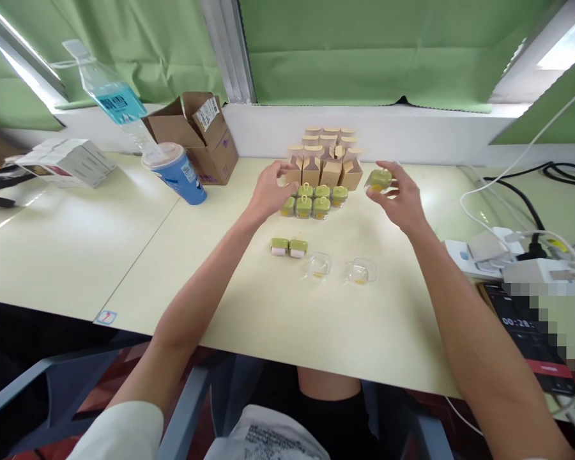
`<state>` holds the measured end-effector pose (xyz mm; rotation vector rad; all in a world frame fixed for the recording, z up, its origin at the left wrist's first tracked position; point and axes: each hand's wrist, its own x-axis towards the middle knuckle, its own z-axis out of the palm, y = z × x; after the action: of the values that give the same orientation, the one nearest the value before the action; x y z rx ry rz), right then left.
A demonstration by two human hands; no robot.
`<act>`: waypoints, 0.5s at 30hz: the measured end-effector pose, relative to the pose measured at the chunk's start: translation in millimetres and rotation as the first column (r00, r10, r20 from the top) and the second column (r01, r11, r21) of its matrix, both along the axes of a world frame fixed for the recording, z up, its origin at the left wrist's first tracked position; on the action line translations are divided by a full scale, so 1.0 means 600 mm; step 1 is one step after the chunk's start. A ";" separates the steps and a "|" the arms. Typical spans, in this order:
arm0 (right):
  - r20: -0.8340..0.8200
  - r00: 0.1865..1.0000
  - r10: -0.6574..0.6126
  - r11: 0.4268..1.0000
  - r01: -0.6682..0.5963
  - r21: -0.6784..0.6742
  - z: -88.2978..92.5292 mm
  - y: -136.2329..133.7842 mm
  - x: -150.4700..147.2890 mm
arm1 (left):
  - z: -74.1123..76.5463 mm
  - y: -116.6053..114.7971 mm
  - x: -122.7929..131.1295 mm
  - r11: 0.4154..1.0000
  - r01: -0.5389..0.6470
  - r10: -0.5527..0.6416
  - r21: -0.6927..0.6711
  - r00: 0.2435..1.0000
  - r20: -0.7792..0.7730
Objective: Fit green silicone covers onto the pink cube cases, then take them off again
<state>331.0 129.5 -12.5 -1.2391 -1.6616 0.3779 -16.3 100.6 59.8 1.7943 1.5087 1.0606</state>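
My right hand [402,198] pinches a small clear container with a green lid [379,180], raised a little above the table on the right. At the left of a cluster of similar green-lidded containers [321,206], my left hand [271,191] hovers with thumb and fingers apart. Its fingertips are by the leftmost of several open cardboard boxes [311,170]; whether they touch it I cannot tell. Nearer to me lie two green lids with pale undersides [289,247]. Beside them are a clear plastic cup [319,264] and another clear cup [362,271].
A blue drink cup [179,179], a tilted plastic bottle [110,96] and a brown carton [215,150] stand at the left. White boxes [69,163] sit farther left. Chargers [493,246], cables and a phone [522,326] showing a timer occupy the right side.
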 end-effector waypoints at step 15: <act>0.123 0.991 -0.053 0.984 0.072 -0.160 -0.082 0.036 -0.028 | -0.038 0.033 -0.030 0.865 0.093 -0.048 -0.493 0.994 0.103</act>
<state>314.1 151.2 -61.6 -1.4572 -1.7136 0.4168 -34.6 120.2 37.0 1.4068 1.4821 0.6242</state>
